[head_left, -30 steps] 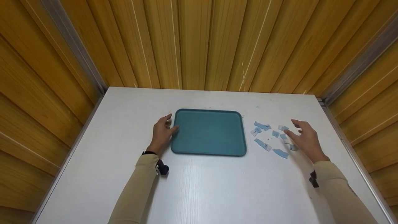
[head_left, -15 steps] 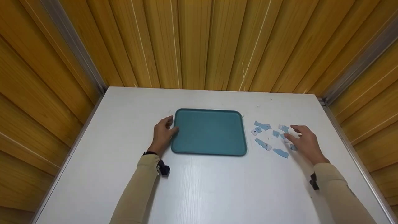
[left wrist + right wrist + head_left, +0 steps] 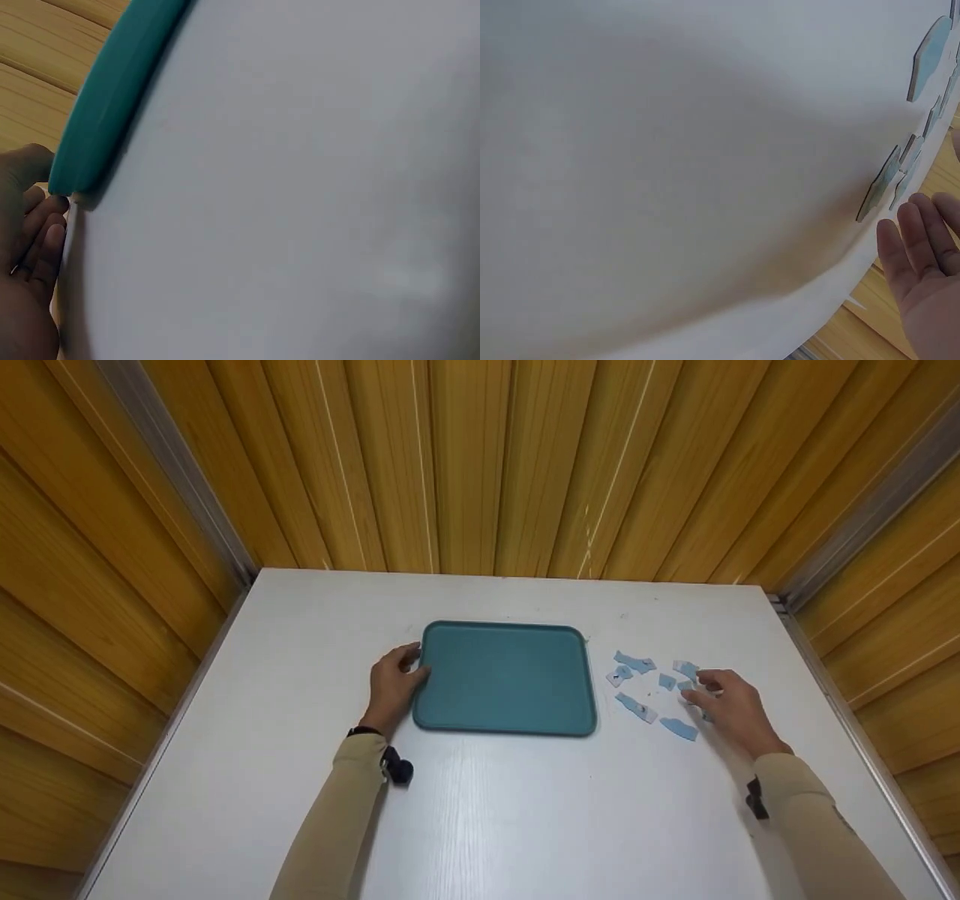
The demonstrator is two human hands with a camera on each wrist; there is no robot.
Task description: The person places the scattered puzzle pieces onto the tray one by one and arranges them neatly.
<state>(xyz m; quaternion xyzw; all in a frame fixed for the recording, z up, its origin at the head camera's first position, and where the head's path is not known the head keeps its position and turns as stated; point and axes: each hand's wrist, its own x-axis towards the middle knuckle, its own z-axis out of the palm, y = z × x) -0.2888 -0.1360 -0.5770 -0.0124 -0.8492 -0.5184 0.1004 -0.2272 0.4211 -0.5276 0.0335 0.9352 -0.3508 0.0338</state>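
Note:
A teal rectangular tray [image 3: 504,679] lies flat on the white table. My left hand [image 3: 391,682] is at its left edge, thumb over the rim; in the left wrist view the tray's rim [image 3: 105,105] sits between thumb and fingertips, pinched lightly. To the right of the tray, several flat, irregular light-blue and white pieces, like puzzle pieces [image 3: 636,708], lie scattered. My right hand [image 3: 733,709] hovers at the right side of this group, thumb and fingers apart, partly covering some pieces. In the right wrist view its fingers [image 3: 915,247] are fairly straight near a blue piece [image 3: 881,184], holding nothing visible.
The white table [image 3: 480,817] reaches back to a wood-patterned wall [image 3: 465,472]. Similar panels with grey metal posts [image 3: 176,465] stand on the left and right. Dark wrist cameras [image 3: 397,769] sit on both forearms.
My right hand has moved slightly down and left, lower over the pieces, with thumb and fingers closer together. The left fingertips have come in against the tray's edge. The tray stays in place.

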